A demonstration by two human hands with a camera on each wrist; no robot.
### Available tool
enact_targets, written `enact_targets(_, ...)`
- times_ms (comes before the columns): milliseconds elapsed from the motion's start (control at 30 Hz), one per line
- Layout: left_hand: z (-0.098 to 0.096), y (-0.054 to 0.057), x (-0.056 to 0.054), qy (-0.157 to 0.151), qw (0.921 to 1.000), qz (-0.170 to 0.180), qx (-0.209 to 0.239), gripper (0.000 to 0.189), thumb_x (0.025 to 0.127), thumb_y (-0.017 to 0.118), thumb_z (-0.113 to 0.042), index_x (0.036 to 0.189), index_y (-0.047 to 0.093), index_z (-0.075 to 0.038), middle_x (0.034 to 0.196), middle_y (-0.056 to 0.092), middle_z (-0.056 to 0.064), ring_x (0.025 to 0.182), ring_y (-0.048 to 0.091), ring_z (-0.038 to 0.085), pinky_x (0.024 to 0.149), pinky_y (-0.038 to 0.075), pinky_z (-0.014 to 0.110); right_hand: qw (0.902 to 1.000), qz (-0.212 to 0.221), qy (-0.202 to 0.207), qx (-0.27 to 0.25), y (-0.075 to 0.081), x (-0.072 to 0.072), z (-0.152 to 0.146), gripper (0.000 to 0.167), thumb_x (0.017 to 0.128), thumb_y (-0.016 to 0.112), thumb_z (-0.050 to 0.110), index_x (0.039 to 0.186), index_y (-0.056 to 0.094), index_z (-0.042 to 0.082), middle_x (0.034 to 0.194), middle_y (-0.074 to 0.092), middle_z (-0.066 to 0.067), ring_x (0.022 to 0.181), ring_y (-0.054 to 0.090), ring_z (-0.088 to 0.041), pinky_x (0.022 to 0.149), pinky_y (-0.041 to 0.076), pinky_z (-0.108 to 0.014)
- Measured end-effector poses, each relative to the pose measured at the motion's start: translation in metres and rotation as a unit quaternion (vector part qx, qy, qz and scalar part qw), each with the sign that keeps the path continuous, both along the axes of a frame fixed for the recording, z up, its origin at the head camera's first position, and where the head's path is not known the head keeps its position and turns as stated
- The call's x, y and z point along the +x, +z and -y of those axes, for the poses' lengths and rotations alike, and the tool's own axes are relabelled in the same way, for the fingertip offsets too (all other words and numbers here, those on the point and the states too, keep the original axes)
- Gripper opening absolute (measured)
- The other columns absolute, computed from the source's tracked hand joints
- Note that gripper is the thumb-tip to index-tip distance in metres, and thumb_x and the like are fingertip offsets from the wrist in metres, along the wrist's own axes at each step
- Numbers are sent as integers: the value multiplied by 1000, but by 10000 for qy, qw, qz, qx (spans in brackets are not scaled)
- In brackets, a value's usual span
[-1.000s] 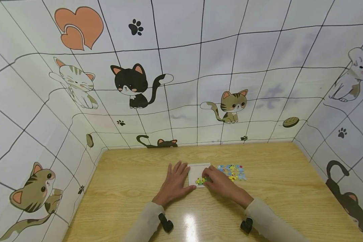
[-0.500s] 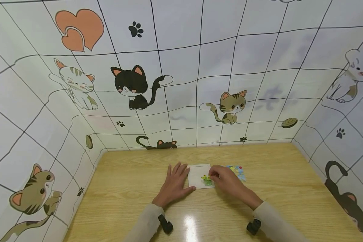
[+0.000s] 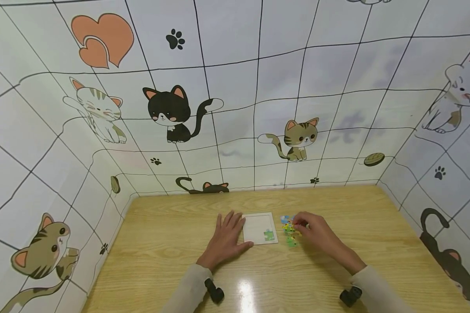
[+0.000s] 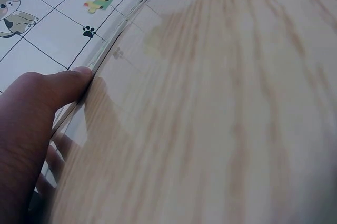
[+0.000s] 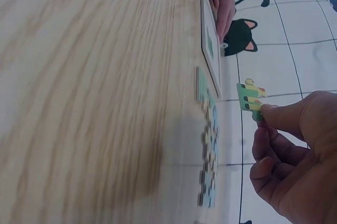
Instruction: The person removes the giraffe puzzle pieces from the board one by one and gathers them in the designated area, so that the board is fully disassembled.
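My left hand [image 3: 227, 239] lies with fingers spread along the left side of a white square puzzle tray [image 3: 254, 226], its thumb touching the lower edge. A green puzzle piece [image 3: 268, 235] sits in the tray's lower right corner. My right hand [image 3: 317, 229] pinches a yellow and green puzzle piece [image 5: 247, 96] between thumb and fingers, raised off the table beside the tray. The same held piece [image 4: 99, 3] shows in the left wrist view. Below and around that hand lie loose puzzle pieces [image 5: 209, 150], partly hidden by it in the head view.
A wooden table [image 3: 172, 243] carries everything. White walls [image 3: 235, 95] printed with cats and grid lines stand behind and at both sides. A black wrist device [image 3: 214, 291] is strapped on the left sleeve, and another [image 3: 350, 296] on the right.
My right hand has lifted away from the tray and moved right with the yellow and green piece, uncovering the green piece in the corner. The left hand has stayed in place.
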State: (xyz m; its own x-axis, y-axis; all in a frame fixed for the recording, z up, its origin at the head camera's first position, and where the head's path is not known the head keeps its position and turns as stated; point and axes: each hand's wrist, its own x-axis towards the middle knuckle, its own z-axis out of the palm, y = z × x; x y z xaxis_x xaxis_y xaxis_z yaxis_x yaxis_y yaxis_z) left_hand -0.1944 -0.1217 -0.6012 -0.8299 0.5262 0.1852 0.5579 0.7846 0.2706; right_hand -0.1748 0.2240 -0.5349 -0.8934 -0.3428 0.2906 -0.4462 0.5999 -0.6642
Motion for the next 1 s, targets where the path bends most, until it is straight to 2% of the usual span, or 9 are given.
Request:
enact_targets(167,0,1,1,-13,10000,-25,-7,89,104,57,-71,167,48,-9,174,40,14,166,26,40,131,11,72,9997,-164,-155,41,-3,3,-14,17,95,81,-5,99,75,10,91,74,3,81,67,-9,65,53,-27)
enact_targets(400,0,0,0,-4,10000,46,-39,91,104,54,-73,168,46,-9,176,38,13,167,24,39,131,9,71,9996,-258,79,-21,-10,11,-30,19,93,81,-10,98,75,8,91,74,3,79,66,-5,64,55,-26)
enact_targets(733,1,-1,1,15,10000,44,14,91,104,53,-73,168,46,-8,176,38,14,167,24,40,131,8,71,9987,472,96,146,-19,13,-39,17,97,80,-5,98,76,11,94,74,6,83,67,-6,70,57,-27)
enact_targets(1000,1,-1,2,-48,9999,56,117,91,104,54,-73,167,47,-7,175,39,14,166,26,42,130,9,74,9967,714,162,362,-19,15,-39,15,97,80,-4,96,75,10,94,73,5,83,64,-6,72,56,-28)
